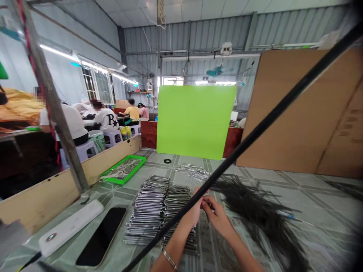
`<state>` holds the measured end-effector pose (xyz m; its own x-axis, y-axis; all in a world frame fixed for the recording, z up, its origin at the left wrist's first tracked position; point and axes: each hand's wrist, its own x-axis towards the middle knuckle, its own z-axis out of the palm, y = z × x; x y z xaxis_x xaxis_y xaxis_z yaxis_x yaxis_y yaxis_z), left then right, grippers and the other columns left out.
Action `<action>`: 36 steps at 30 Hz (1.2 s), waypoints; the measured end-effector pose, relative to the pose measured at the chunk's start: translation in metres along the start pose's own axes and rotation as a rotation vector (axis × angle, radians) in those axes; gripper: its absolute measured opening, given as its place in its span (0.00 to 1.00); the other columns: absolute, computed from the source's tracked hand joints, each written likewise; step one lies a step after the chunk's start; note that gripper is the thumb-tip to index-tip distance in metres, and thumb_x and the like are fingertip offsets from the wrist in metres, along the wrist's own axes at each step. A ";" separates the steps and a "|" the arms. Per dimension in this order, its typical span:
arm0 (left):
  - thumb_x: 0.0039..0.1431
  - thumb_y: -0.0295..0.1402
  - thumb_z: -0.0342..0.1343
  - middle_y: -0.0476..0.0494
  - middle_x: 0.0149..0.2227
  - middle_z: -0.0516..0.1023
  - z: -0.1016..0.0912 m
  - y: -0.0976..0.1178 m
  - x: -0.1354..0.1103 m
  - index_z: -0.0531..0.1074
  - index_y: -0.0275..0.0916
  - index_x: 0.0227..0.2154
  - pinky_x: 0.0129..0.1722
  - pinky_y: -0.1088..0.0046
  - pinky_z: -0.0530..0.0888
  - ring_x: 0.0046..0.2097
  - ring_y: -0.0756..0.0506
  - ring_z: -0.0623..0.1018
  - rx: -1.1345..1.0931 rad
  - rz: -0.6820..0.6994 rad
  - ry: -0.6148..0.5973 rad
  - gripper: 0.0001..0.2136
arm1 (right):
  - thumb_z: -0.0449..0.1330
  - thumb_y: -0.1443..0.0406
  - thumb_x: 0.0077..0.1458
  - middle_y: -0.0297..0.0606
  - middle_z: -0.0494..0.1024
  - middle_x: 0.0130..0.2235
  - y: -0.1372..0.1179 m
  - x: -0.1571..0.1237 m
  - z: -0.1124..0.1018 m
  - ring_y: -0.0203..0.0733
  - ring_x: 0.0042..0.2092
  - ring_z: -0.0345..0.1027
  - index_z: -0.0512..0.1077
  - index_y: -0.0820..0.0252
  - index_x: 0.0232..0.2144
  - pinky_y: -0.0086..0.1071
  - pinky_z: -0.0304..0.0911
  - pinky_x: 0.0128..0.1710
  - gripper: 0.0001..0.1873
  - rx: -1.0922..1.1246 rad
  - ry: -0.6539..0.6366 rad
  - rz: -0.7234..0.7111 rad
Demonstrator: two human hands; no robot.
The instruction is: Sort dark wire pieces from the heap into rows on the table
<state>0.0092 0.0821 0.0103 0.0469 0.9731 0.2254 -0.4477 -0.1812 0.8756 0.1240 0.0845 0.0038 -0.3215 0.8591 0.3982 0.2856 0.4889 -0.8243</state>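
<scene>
My left hand [194, 211], with a bracelet at the wrist, and my right hand [217, 214] meet fingertip to fingertip over the table. Both have their fingers closed in a pinch; whatever is between them is too small or hidden to name. Just left of them lie two neat stacks of thin metal rods, a left stack [147, 209] and a right stack [178, 193] partly covered by my left arm. Loose silver rods [190, 170] are spread beyond my hands. To the right spreads a tangled heap of thin black strips [249, 204].
A dark bar or strap [244, 151] crosses the view diagonally, close to the camera. On the table are a phone [102, 236], a white device [70, 226], a black ring [167, 161] and a green tray [122, 180] of pale strips. Behind stand a green board [195, 121] and cardboard [292, 113]. Several people sit left.
</scene>
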 end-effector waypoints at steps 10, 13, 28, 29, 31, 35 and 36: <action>0.53 0.48 0.52 0.50 0.27 0.68 -0.007 0.001 0.011 0.68 0.39 0.29 0.31 0.73 0.64 0.30 0.49 0.68 0.424 0.195 0.130 0.16 | 0.54 0.62 0.54 0.31 0.72 0.25 0.005 0.001 0.003 0.36 0.27 0.66 0.60 0.60 0.48 0.30 0.61 0.29 0.19 0.094 0.070 0.000; 0.52 0.45 0.55 0.53 0.22 0.65 -0.010 -0.001 0.012 0.68 0.38 0.29 0.27 0.75 0.61 0.25 0.51 0.65 0.433 0.156 0.118 0.14 | 0.57 0.65 0.50 0.26 0.70 0.23 0.007 0.001 0.004 0.36 0.27 0.66 0.52 0.59 0.53 0.31 0.62 0.31 0.30 0.162 0.099 0.012; 0.49 0.45 0.56 0.62 0.13 0.57 -0.023 0.016 0.019 0.59 0.41 0.36 0.14 0.79 0.55 0.13 0.54 0.58 0.310 0.145 0.318 0.17 | 0.54 0.55 0.55 0.31 0.71 0.23 0.004 0.001 -0.008 0.34 0.25 0.64 0.64 0.60 0.41 0.28 0.57 0.26 0.16 0.022 0.007 0.037; 0.50 0.45 0.55 0.63 0.12 0.58 -0.027 0.018 0.021 0.58 0.42 0.36 0.14 0.80 0.55 0.13 0.54 0.58 0.307 0.155 0.350 0.16 | 0.54 0.53 0.54 0.31 0.71 0.23 0.005 0.002 -0.008 0.34 0.24 0.64 0.65 0.60 0.39 0.28 0.57 0.25 0.17 0.046 0.020 0.058; 0.50 0.44 0.55 0.63 0.13 0.59 -0.035 0.022 0.024 0.57 0.42 0.36 0.13 0.80 0.56 0.12 0.54 0.60 0.300 0.174 0.409 0.17 | 0.54 0.49 0.52 0.31 0.72 0.22 0.005 0.004 -0.007 0.34 0.22 0.63 0.65 0.60 0.36 0.28 0.57 0.23 0.20 0.128 0.054 0.099; 0.50 0.43 0.54 0.62 0.14 0.62 -0.042 0.027 0.024 0.56 0.42 0.37 0.13 0.81 0.56 0.12 0.54 0.61 0.312 0.200 0.461 0.16 | 0.56 0.44 0.47 0.32 0.73 0.22 0.006 0.007 -0.003 0.32 0.19 0.60 0.64 0.59 0.33 0.27 0.57 0.19 0.25 0.268 0.132 0.148; 0.51 0.43 0.54 0.62 0.14 0.62 -0.042 0.028 0.024 0.56 0.42 0.37 0.13 0.81 0.57 0.12 0.54 0.61 0.320 0.204 0.466 0.16 | 0.56 0.43 0.46 0.32 0.73 0.22 0.006 0.007 -0.003 0.32 0.19 0.60 0.64 0.58 0.32 0.27 0.57 0.19 0.25 0.279 0.147 0.153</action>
<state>-0.0400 0.1063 0.0218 -0.4406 0.8607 0.2550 -0.1120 -0.3345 0.9357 0.1261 0.0940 0.0028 -0.1547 0.9418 0.2984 0.0558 0.3099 -0.9491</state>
